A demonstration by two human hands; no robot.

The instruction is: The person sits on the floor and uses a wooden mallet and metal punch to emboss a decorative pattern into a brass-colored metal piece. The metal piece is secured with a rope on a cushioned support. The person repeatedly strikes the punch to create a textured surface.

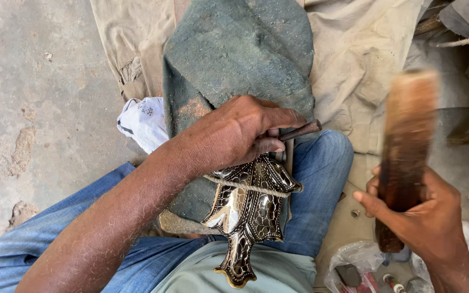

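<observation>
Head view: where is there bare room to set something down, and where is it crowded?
Bare concrete floor lies open left of the beige cloth. Crowded: the lap, where the left hand holds a chisel on the metal fish, and lower right, plastic bags under the right hand gripping a wooden mallet.

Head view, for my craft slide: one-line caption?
Left hand steadies a chisel on a fish-shaped metal piece; right hand raises a wooden mallet.

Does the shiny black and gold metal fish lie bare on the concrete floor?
No, the shiny black and gold metal fish rests on the person's lap, tied by a cord.
</observation>
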